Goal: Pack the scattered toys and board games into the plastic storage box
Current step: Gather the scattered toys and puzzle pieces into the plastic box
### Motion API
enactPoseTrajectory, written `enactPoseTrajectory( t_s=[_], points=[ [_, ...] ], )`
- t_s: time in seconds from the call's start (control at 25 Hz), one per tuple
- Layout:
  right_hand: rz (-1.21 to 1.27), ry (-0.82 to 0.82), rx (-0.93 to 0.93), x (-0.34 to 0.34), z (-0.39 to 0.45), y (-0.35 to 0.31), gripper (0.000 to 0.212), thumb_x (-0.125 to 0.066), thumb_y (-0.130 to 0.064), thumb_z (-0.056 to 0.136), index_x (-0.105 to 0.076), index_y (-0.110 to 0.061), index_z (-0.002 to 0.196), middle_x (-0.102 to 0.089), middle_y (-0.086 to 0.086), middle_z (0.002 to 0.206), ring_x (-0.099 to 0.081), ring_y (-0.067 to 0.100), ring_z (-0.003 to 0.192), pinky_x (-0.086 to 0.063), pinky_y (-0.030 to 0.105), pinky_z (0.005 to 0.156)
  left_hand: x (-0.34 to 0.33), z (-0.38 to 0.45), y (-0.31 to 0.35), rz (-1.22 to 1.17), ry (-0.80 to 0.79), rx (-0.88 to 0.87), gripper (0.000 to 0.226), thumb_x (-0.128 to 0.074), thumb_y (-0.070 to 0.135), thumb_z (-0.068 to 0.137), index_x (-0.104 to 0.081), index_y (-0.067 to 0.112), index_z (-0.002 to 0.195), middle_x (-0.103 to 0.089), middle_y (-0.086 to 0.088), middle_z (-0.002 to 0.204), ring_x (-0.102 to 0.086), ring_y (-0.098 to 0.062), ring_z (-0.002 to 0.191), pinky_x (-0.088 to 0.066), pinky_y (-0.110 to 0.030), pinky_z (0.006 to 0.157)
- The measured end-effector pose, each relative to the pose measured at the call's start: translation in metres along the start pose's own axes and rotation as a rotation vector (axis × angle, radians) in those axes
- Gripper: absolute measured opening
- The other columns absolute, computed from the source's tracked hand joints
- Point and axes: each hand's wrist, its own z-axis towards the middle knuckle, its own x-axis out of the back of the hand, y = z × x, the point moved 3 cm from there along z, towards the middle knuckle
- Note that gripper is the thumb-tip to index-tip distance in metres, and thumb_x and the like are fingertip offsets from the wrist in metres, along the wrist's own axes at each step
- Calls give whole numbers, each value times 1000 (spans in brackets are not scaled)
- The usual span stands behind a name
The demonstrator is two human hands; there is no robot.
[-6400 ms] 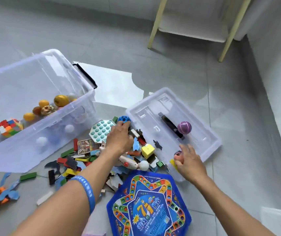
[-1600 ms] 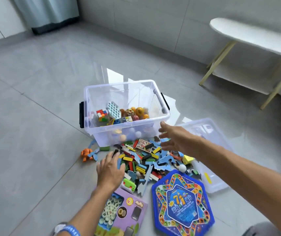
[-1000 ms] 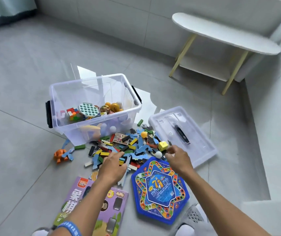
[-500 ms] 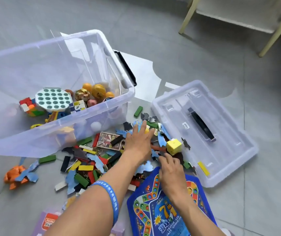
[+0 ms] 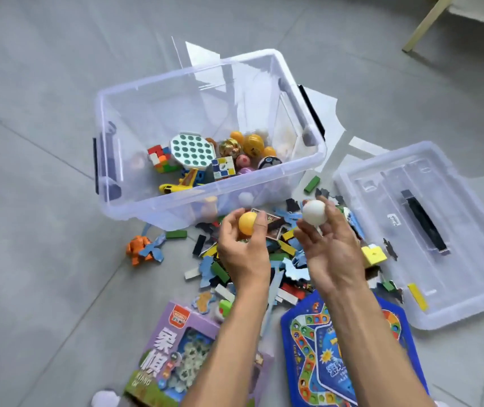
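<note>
The clear plastic storage box (image 5: 158,83) stands open on the floor and holds cubes, balls, a pop toy and a toy plane. My left hand (image 5: 243,251) grips an orange ball (image 5: 247,224) just in front of the box's near wall. My right hand (image 5: 332,248) holds a white ball (image 5: 314,212) in its fingertips, to the right of the left hand. Both hands hover above a pile of coloured blocks and puzzle pieces (image 5: 290,259). A blue hexagonal board game (image 5: 317,356) and a purple game box (image 5: 173,353) lie near me.
The box's clear lid (image 5: 455,230) lies upside down to the right, a yellow cube (image 5: 374,255) at its edge. An orange toy figure (image 5: 139,249) lies left of the pile. A table leg (image 5: 420,27) stands at the far right. Grey floor tiles surround everything.
Both hands have lifted off the pile, the left now with an orange ball and the right with a white ball. The view has pulled back and shows more of the box.
</note>
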Motion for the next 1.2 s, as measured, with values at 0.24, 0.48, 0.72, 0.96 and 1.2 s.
enactPoseTrajectory(
  t_s=[0.24,0.48,0.72,0.96,1.2],
  points=[
    [-456,-133,147,-125,-4,-35,22,-54,-22,100,-58,-9,116,-68,8,92,-69,27,74,-61,33,66,29,75,118,369,-103,-364,63,-73,40,81,-50,17,135,-59,-7,133,-57,-18,115,-48,-35,96],
    [-945,230,226,25,-4,-6,21,-46,-11,96,-63,-18,106,-70,7,103,-65,17,67,-60,42,65,30,18,35,608,-248,-527,22,-56,18,87,-62,17,108,-66,1,106,-55,-21,100,-46,-36,86],
    [-1684,421,389,140,45,-20,40,-55,-9,85,-54,-18,124,-54,8,125,-52,29,101,-44,37,78,-25,66,-66,1196,-711,-509,59,-52,9,85,-39,24,141,-51,-3,138,-45,-26,120,-42,-43,99],
    [-2056,326,244,170,90,-23,50,-57,-21,91,-44,-24,139,-30,12,148,-36,35,123,-40,44,100,-65,101,-96,1650,-786,-600,68,-63,14,73,-40,22,137,-41,-5,141,-34,-30,125,-35,-40,93],
    [-1884,209,324,156,63,-10,45,-66,-34,86,-53,-30,129,-54,4,111,-51,26,102,-48,38,78,-20,72,-81,1533,-601,-574,23,-59,22,84,-55,21,107,-64,-2,106,-50,-26,101,-37,-38,83]
  ],
)
